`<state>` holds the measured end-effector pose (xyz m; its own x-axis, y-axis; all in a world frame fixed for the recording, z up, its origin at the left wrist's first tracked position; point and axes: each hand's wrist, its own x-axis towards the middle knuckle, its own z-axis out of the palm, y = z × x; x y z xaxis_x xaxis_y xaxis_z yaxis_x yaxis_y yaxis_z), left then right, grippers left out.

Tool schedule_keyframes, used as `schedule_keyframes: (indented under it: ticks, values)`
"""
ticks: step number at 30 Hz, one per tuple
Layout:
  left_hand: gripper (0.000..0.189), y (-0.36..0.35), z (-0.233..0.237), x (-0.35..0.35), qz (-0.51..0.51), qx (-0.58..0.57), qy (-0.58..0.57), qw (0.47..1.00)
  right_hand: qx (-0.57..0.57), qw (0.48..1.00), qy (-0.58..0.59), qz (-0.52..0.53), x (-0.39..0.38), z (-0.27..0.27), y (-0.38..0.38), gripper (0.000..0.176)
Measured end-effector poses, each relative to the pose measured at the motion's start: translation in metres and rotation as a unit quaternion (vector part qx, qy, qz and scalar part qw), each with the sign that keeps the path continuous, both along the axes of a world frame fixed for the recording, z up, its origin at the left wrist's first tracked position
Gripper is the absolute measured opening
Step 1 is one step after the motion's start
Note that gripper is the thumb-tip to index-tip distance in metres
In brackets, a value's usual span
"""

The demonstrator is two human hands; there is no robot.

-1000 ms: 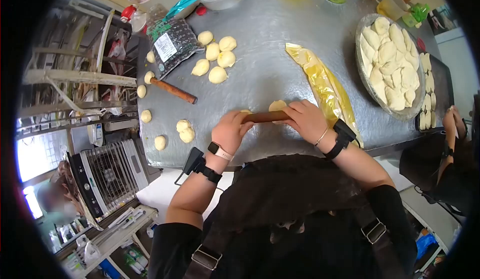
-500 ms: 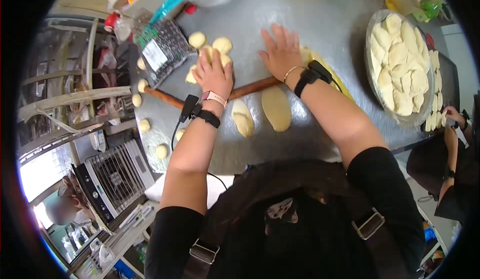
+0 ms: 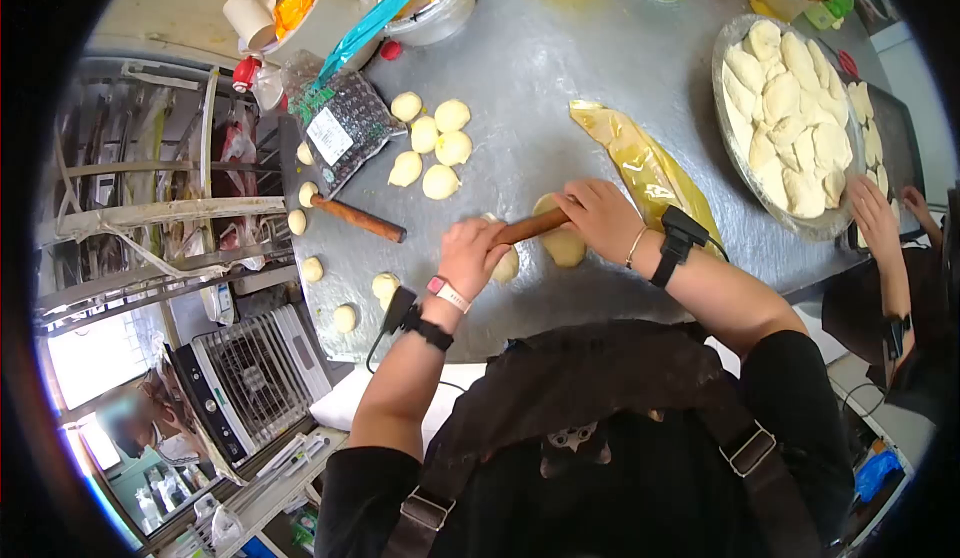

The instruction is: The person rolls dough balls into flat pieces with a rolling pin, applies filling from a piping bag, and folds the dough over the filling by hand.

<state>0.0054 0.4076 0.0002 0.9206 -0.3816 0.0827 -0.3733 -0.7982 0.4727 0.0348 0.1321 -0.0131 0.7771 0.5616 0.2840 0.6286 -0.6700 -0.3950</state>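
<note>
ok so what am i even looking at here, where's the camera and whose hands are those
There is no machine here: one camera sits on a person's head and looks down, so the round, bent picture shows their own arms from above. Their left hand and right hand each grip an end of a wooden rolling pin, which rests on two dough pieces on a steel table. Farther off lie dough balls, a second rolling pin, a yellow bag and a tray of shaped dough. The hand at the right edge belongs to another person.
</note>
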Motion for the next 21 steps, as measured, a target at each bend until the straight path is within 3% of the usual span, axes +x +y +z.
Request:
schedule_keyframes:
  ticks: [2, 5, 7, 8, 11, 12, 15, 19, 21]
  values:
    - [0.026, 0.009, -0.025, 0.001, 0.023, 0.042, 0.015, 0.999, -0.019, 0.999, 0.048, -0.002, -0.003, -0.002, -0.005, 0.038]
    - [0.029, 0.017, -0.015, 0.057, 0.109, -0.094, 0.084, 0.986, 0.015, 0.997, 0.03, -0.07, 0.03, -0.004, 0.012, 0.04]
    - [0.038, -0.013, -0.031, 0.064, 0.16, 0.007, -0.113, 0.981, -0.016, 0.994, -0.025, -0.109, 0.043, -0.016, 0.024, 0.047]
    - [0.057, -0.023, -0.035, 0.047, 0.144, 0.107, -0.061, 0.982, -0.032, 0.99, -0.053, -0.128, 0.045, -0.022, 0.026, 0.051]
    - [0.071, -0.037, -0.014, -0.002, 0.106, 0.161, -0.055, 0.98, -0.104, 0.987, 0.018, -0.119, -0.01, -0.013, 0.019, 0.068]
    - [0.077, -0.043, -0.007, -0.021, 0.098, 0.151, -0.003, 0.984, -0.121, 0.984, 0.076, -0.105, -0.032, -0.011, 0.015, 0.078]
    - [0.081, -0.048, -0.021, -0.073, 0.079, 0.15, 0.028, 0.985, -0.092, 0.987, 0.109, -0.071, -0.09, -0.012, 0.004, 0.073]
    - [0.087, -0.044, -0.02, -0.133, 0.015, 0.123, 0.049, 0.991, -0.074, 0.995, 0.044, 0.044, -0.126, -0.015, -0.023, 0.062]
    - [0.076, -0.036, -0.015, -0.145, -0.037, 0.085, 0.08, 0.992, -0.024, 0.994, 0.054, 0.091, -0.134, -0.016, -0.031, 0.056]
